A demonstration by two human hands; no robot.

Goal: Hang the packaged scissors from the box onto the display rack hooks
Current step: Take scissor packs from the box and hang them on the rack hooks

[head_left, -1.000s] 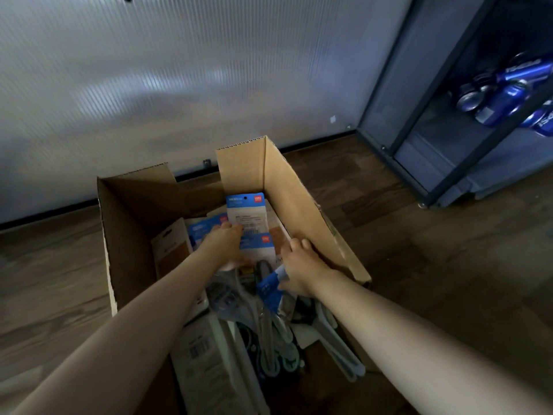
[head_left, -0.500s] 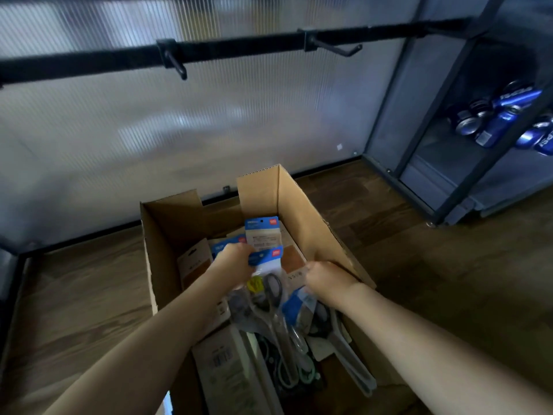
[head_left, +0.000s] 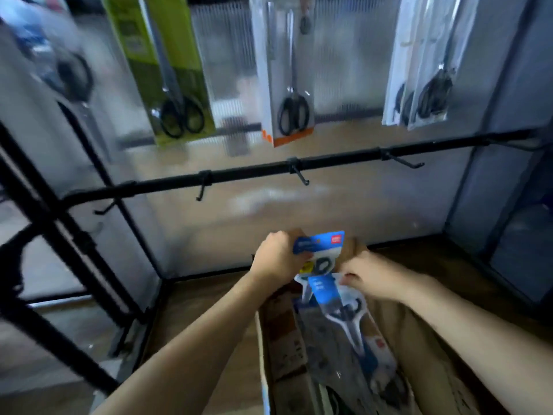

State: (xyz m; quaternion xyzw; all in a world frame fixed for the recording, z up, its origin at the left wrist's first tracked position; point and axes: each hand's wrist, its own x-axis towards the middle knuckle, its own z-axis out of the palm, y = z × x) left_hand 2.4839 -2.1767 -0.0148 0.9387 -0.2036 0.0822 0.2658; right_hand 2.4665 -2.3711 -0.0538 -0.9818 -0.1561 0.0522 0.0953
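Blue-topped scissors pack point(head_left: 319, 245), brown box point(head_left: 419, 339), black rack bar point(head_left: 299, 166), green point(head_left: 167, 70) and orange-edged hanging packs point(head_left: 287, 85).

I count four bare hooks point(head_left: 300, 175) on the lower rail, at least four hung scissor packs point(head_left: 288, 70), two hands point(head_left: 276, 260), one box point(head_left: 425, 339).

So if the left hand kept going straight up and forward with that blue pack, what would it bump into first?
Probably the black rail with its bare hooks, most likely the middle hook, which sits above and beyond the left hand and its blue scissors pack. Depth is hard to judge here.
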